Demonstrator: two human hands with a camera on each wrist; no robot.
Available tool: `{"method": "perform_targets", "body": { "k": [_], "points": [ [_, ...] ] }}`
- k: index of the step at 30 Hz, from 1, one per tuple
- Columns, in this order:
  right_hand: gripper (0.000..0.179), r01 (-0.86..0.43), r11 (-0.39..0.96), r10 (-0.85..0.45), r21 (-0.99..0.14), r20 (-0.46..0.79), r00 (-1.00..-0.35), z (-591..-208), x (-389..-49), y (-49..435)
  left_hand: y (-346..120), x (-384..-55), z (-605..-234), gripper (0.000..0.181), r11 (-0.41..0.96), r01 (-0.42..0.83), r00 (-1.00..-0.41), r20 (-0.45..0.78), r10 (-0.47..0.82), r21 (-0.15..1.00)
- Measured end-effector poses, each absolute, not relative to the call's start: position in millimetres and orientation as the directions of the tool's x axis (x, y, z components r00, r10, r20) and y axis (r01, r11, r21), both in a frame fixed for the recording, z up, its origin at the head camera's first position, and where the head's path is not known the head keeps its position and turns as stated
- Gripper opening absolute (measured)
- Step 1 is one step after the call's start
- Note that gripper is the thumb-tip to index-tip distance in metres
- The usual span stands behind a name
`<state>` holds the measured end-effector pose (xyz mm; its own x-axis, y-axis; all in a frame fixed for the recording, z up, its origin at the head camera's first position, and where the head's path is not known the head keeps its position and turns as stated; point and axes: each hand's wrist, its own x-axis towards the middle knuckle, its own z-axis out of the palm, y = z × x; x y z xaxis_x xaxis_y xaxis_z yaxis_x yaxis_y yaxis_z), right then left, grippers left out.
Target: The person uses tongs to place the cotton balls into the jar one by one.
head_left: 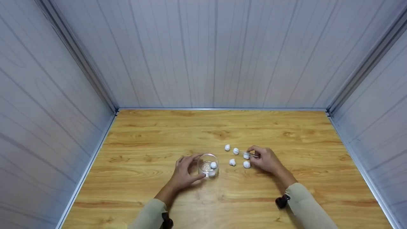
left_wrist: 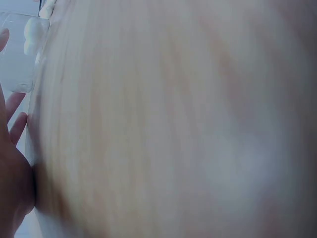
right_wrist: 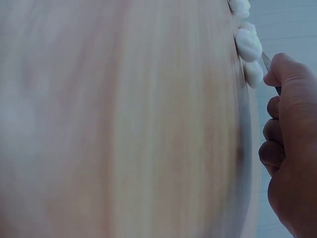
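Observation:
My left hand [head_left: 186, 170] grips a clear glass cup [head_left: 203, 176] on the table, thumb at the near side and fingers round the far side. Two cotton balls [head_left: 213, 165] lie in the cup, against its right wall. Between the thumb and fingers of my right hand [head_left: 266, 160] are thin metal tweezers [head_left: 243, 152], pointing left. Their tips reach a cotton ball [head_left: 236, 151] on the table. Several more cotton balls lie around it, one [head_left: 246, 156] just under the tweezers. In the right wrist view, white cotton balls [right_wrist: 249, 45] hide the tweezer tips.
The wood-grain table [head_left: 143, 136] runs up to a pale panel wall [head_left: 197, 63] at the back, with side walls left and right. One cotton ball [head_left: 227, 147] sits farthest back, another [head_left: 246, 164] nearest my right hand's front side.

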<state>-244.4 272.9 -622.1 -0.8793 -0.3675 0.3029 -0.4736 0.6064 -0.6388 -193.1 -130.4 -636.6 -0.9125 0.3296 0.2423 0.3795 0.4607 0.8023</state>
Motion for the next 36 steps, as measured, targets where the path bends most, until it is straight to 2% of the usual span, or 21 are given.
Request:
{"method": "perform_targets", "body": {
  "k": [14,36],
  "points": [
    [0.019,-0.44,0.636,-0.359,-0.635,0.261,-0.896,-620.7,-244.0,272.0,-130.0,-192.9,-636.2,0.079,0.451,0.371,-0.914,0.234,0.331,0.812],
    [0.021,-0.473,0.594,-0.364,-0.651,0.307,-0.879,-622.6,-245.2,273.6,-131.2,-193.6,-638.8,0.078,0.46,0.378,-0.913,0.243,0.326,0.803]
  ]
}}
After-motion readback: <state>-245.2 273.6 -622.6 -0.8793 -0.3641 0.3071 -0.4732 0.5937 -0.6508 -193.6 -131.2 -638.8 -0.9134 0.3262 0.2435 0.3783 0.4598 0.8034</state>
